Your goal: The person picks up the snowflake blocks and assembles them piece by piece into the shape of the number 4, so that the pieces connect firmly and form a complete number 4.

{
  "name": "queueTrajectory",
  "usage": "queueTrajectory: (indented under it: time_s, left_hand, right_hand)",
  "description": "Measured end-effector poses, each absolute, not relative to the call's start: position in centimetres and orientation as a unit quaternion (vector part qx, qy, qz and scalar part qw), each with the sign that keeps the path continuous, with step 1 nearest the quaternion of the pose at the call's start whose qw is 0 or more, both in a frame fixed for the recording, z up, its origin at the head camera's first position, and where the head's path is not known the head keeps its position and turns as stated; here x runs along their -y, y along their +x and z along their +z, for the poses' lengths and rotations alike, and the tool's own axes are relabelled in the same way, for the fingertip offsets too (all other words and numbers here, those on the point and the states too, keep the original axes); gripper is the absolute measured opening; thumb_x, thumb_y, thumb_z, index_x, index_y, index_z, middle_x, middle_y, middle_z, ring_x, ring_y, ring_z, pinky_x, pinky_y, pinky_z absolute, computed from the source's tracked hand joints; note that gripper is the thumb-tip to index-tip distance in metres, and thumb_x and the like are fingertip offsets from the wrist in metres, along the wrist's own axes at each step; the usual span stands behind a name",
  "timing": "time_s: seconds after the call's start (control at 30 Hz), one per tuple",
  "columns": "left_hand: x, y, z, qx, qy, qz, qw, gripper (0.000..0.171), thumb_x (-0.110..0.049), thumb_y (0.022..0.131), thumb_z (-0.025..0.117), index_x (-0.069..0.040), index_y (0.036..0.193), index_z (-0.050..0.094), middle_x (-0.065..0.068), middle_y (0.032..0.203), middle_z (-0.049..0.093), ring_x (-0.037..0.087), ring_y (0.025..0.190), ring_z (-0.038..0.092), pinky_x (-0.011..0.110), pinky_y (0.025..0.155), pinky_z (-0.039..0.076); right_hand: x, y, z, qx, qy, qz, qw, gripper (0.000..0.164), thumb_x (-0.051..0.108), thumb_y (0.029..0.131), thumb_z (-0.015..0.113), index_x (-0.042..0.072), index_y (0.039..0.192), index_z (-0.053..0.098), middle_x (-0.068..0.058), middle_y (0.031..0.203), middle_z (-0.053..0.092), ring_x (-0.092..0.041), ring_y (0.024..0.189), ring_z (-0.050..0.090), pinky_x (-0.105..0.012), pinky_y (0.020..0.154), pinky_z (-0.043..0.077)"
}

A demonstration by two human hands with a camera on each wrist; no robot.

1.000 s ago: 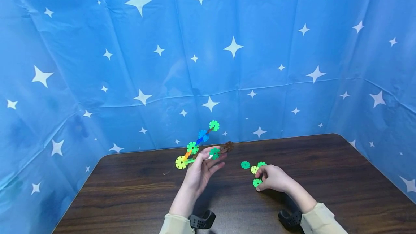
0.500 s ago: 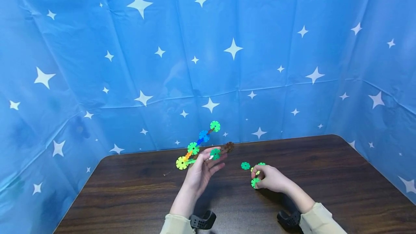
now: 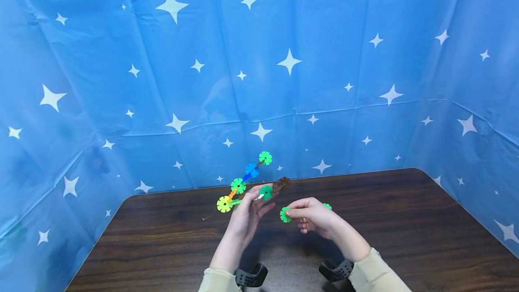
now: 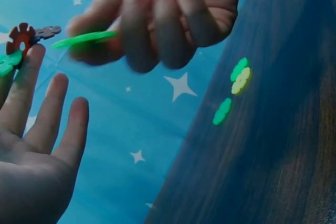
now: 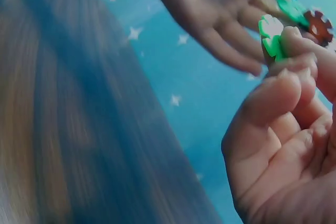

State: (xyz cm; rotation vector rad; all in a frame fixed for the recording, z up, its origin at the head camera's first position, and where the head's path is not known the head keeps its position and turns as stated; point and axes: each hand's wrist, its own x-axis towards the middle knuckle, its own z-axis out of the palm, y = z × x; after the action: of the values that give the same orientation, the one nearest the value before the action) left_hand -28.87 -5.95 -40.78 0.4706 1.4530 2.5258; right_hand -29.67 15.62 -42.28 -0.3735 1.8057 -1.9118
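My left hand (image 3: 248,220) holds up a chain of interlocking snowflake discs (image 3: 238,186) between thumb and fingers, the other fingers spread. Yellow, orange, green, blue and brown notched discs make up the chain. A brown disc (image 3: 284,183) and a dark green disc (image 3: 266,192) stick out at its right side. Just right of it, my right hand (image 3: 316,219) pinches a single bright green snowflake disc (image 3: 284,214) between thumb and forefinger. In the left wrist view that green disc (image 4: 86,39) appears edge-on, pointing toward the chain's brown disc (image 4: 21,38).
Loose discs lie on the dark wooden table (image 3: 405,238): a green disc (image 4: 239,70), a yellow disc (image 4: 241,81) and another green disc (image 4: 222,111). In the head view my right hand hides most of them. Behind the table hangs a blue star-patterned cloth (image 3: 324,57).
My right hand has picked the bright green disc off the table and carried it left, up to the chain. My left hand has stayed almost still with the chain.
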Motion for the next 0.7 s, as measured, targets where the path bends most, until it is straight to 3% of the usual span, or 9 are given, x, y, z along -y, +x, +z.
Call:
queueTrajectory:
  time_s: [0.27,0.53,0.7]
  left_hand:
    - [6.2,-29.1,-40.8,-0.512,0.17,0.835,0.105,0.033,-0.025,0.101,0.042,-0.006,0.121,0.059,0.002,0.119,0.063,0.02,0.118,0.056,0.044,0.104,0.036]
    - [6.2,-28.9,-40.7,-0.512,0.153,0.838,0.111,0.025,-0.024,0.098,0.045,-0.012,0.111,0.063,0.002,0.121,0.06,0.016,0.109,0.059,0.04,0.096,0.04]
    - [6.3,-28.8,-40.7,-0.509,0.145,0.841,0.107,0.025,-0.023,0.098,0.045,-0.012,0.111,0.063,0.002,0.121,0.06,0.015,0.107,0.06,0.036,0.094,0.042]
  right_hand:
    - [-12.9,-29.6,-42.2,-0.509,-0.191,-0.764,0.346,0.022,0.015,0.103,0.045,0.014,0.091,0.062,0.007,0.07,0.052,-0.004,0.057,0.045,-0.018,0.052,0.042]
    - [-12.2,-29.6,-42.0,-0.443,-0.205,-0.791,0.37,0.021,0.015,0.106,0.031,0.012,0.107,0.052,0.005,0.074,0.045,-0.006,0.058,0.04,-0.018,0.052,0.038]
    - [-12.0,-29.7,-42.1,-0.426,-0.223,-0.793,0.374,0.026,0.014,0.106,0.027,0.013,0.108,0.052,0.004,0.075,0.041,-0.007,0.058,0.037,-0.019,0.052,0.035]
